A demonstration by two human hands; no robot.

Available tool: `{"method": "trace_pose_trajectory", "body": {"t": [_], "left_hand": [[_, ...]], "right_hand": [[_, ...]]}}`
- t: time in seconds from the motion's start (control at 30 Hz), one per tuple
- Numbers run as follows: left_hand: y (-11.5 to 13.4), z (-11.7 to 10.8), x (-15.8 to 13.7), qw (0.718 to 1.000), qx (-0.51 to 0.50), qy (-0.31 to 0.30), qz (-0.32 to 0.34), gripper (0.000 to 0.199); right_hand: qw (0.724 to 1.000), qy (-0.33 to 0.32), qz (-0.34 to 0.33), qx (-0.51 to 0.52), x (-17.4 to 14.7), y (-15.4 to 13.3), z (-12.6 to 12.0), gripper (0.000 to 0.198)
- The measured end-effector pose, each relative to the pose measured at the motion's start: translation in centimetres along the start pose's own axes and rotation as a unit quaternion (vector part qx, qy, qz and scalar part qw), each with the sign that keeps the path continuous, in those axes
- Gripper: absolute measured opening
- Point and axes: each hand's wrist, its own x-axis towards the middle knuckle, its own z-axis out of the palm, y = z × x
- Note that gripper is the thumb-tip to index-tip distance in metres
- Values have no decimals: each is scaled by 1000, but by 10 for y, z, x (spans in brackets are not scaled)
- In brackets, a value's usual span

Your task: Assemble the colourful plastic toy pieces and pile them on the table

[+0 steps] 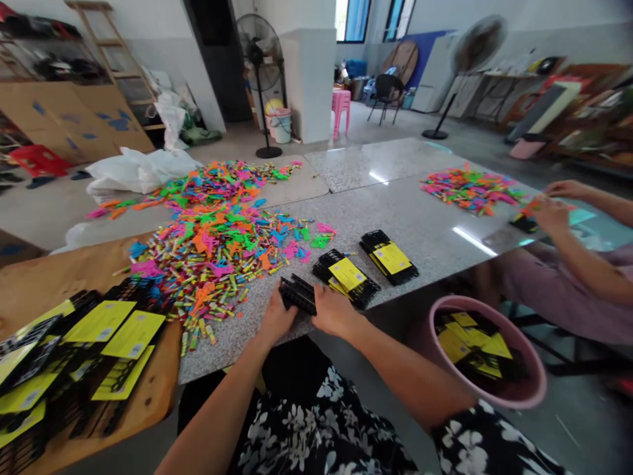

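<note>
Both my left hand [278,315] and my right hand [333,310] grip a small bundle of black plastic racks [299,293], one at each end, just above the table's front edge. Just right of it lies a stack of black racks with yellow cards [347,273]. A second such stack [391,258] sits farther right. To the left spreads a big heap of small striped tubes [217,290] in many colours. Mixed over it are bright plastic toy pieces [212,231] in orange, green, pink and blue; some look like little guns.
On a wooden board [158,396] at left lie many carded black racks [116,323]. A pink tub [537,389] on the floor at right holds more. Another person's hands [556,208] work beside a second colourful pile [472,190]. Standing fans [260,56] are behind.
</note>
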Motion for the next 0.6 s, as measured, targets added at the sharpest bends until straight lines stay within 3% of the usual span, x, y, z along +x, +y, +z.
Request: {"method": "trace_pose_trajectory", "body": {"t": [0.13, 0.23, 0.37, 0.5, 0.6], "left_hand": [[7, 5, 8, 993, -113, 13, 26, 83], [15, 16, 16, 983, -174, 1, -56, 79], [43, 41, 14, 948, -251, -92, -173, 74], [72, 70, 15, 912, -305, -172, -213, 67], [76, 88, 21, 919, -298, -201, -163, 64]], "right_hand": [[988, 7, 22, 152, 6, 47, -36, 64], [956, 63, 51, 283, 17, 104, -59, 65], [901, 3, 119, 417, 35, 163, -63, 51], [857, -65, 82, 504, 44, 174, -46, 55], [859, -40, 68, 506, 37, 168, -31, 74]]}}
